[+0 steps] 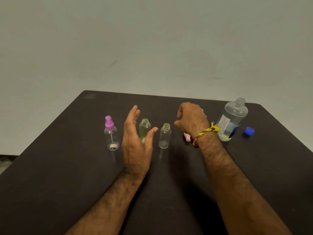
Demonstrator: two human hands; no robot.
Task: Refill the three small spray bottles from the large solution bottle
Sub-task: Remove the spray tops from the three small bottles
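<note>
While both bare hands hover empty above the dark matte table [67, 175], three small spray bottles and the large solution bottle stand in a row.

With fingers straight and thumb spread, the left hand [135, 141] holds nothing, standing edge-on just in front of the small yellowish uncapped bottle [145, 127]; the right hand [192, 119], a yellow braided thread [207, 130] at its wrist, hangs with fingers loosely curled and grasps nothing. Between the hands stands the small clear uncapped bottle [164, 138]. Left of the left hand stands the small clear bottle with a purple spray top [111, 134]. A pink piece [187, 137] lies partly hidden under the right wrist. Farther right stands the large clear labelled solution bottle [232, 119], open-necked, with liquid low inside, and its blue cap [249, 130] lies beside it.
</note>
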